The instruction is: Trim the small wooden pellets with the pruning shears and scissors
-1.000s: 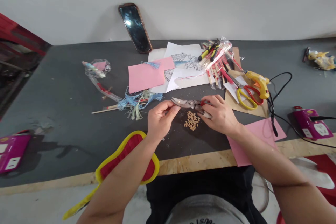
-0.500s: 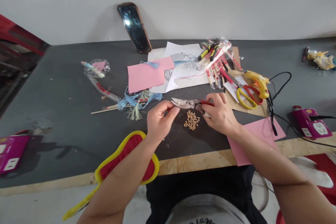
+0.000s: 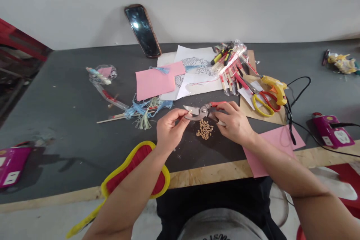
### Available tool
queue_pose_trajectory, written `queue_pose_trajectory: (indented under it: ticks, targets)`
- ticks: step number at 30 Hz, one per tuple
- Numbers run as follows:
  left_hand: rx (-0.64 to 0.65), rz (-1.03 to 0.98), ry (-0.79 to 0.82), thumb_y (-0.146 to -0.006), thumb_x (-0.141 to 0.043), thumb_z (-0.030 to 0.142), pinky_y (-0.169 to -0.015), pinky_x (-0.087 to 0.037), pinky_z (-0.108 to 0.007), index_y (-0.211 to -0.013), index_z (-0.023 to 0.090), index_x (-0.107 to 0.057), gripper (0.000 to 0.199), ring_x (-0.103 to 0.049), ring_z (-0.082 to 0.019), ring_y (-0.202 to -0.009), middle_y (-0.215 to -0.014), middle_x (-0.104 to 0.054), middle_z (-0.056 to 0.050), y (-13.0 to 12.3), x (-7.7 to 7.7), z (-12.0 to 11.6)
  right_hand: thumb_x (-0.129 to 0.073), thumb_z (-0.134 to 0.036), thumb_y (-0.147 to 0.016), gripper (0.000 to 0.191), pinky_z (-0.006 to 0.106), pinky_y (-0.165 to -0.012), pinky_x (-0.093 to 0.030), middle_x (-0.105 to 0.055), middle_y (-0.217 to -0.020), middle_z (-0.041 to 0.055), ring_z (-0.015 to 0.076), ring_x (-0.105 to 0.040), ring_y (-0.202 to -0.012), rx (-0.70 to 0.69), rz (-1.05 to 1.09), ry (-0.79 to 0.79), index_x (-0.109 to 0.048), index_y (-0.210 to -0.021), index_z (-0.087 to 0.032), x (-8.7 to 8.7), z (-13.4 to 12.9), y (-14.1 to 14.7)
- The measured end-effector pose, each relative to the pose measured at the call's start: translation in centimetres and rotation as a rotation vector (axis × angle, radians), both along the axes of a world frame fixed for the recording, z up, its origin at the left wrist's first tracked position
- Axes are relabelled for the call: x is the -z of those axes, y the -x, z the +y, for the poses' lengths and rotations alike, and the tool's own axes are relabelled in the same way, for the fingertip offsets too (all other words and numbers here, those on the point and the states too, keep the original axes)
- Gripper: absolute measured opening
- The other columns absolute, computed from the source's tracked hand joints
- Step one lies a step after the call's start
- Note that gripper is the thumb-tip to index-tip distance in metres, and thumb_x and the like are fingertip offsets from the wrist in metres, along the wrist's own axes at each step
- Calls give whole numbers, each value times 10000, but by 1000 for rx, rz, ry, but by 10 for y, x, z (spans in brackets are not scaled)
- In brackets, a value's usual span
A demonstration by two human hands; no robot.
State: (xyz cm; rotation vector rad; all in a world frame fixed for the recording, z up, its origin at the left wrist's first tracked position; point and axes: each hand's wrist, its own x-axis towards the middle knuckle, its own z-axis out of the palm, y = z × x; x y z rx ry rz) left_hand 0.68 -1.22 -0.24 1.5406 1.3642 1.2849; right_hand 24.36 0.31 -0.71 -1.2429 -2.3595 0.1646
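My right hand (image 3: 234, 123) grips the handles of red-handled pruning shears (image 3: 203, 111), whose blades stand apart and point left. Pinched between the thumb and forefinger of my left hand (image 3: 171, 127) is a small pale piece (image 3: 189, 113), right at the blades; it is mostly hidden by the fingertips. Below the shears, a small pile of short tan pieces (image 3: 204, 130) lies on the dark grey tabletop (image 3: 112, 157). Blue and pale green tassels (image 3: 146, 112) with thin sticks lie left of my left hand.
A phone (image 3: 143, 30) leans on the wall. Behind my hands lie pink paper (image 3: 157, 82), printed sheets and bagged sticks (image 3: 230, 63). Scissors (image 3: 263, 101) and a yellow glue gun (image 3: 275, 88) are at right. A red-yellow padded item (image 3: 132, 168) lies under my left forearm.
The shears' blades have opened, and the handles have spread in my right hand. My left hand stays at the blade tips with its fingers pinched.
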Motion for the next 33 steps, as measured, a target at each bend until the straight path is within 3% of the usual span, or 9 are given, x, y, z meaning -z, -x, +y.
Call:
queue_pose_trajectory:
  ticks: [3,6,10,14,18,27,30,33]
  targets:
    - [18,1,-7,-888,-725,387,-660,-489,-286,-851,208,-759,187,-629,-173,-703,-782,-720,-32,1,1,0,-601,-166,-893,207,491,-983,-499,-605,-1204,122,300,-517,-1134,13,26,-8,-775,-981,-236,1,1,0]
    - [51,-9,-1,-899,-714,393,-698,-521,-298,-919,209,-773,194,-689,-204,-805,-886,-762,-63,1,4,-1,-634,-167,-864,188,568,-1061,-460,-524,-1406,140,353,-446,-1297,-6,39,-30,-762,-989,-222,4,3,-1]
    - [68,-16,24,-903,-705,403,-636,-512,-283,-924,208,-773,207,-697,-210,-805,-875,-767,-66,1,4,-2,-601,-195,-905,159,607,-1098,-445,-476,-1517,168,364,-413,-1405,-68,24,-16,-722,-1009,-199,10,5,-1]
    - [62,-10,30,-892,-716,376,-623,-491,-269,-895,204,-771,180,-668,-184,-740,-817,-754,-49,-1,1,-1,-597,-234,-938,123,591,-1139,-414,-506,-1483,207,349,-462,-1385,-91,3,-34,-686,-997,-173,11,6,-1]
    - [74,-12,22,-885,-723,358,-647,-491,-274,-882,205,-760,157,-647,-171,-718,-801,-739,-40,-1,4,-1,-608,-271,-945,109,602,-1144,-386,-545,-1431,186,331,-512,-1306,-83,-12,-24,-671,-991,-193,8,5,0]
    - [116,-33,23,-906,-700,323,-687,-511,-289,-884,211,-742,121,-665,-186,-789,-866,-748,-53,-3,3,-2,-606,-281,-962,94,563,-1104,-435,-592,-1349,197,315,-564,-1242,-98,73,-18,-595,-1009,-200,6,4,3]
    - [127,-54,14,-907,-695,304,-717,-524,-292,-878,204,-743,115,-680,-192,-826,-890,-758,-59,-4,0,-2,-624,-265,-943,196,544,-1031,-497,-616,-1301,198,324,-583,-1220,-110,140,-33,-560,-1117,-203,10,5,3]
    - [132,-62,-2,-907,-695,293,-712,-529,-288,-879,200,-746,110,-688,-192,-830,-899,-763,-60,-4,-1,-2,-641,-264,-921,469,530,-986,-527,-629,-1273,204,339,-595,-1192,-105,183,-66,-469,-1347,-169,13,6,4]
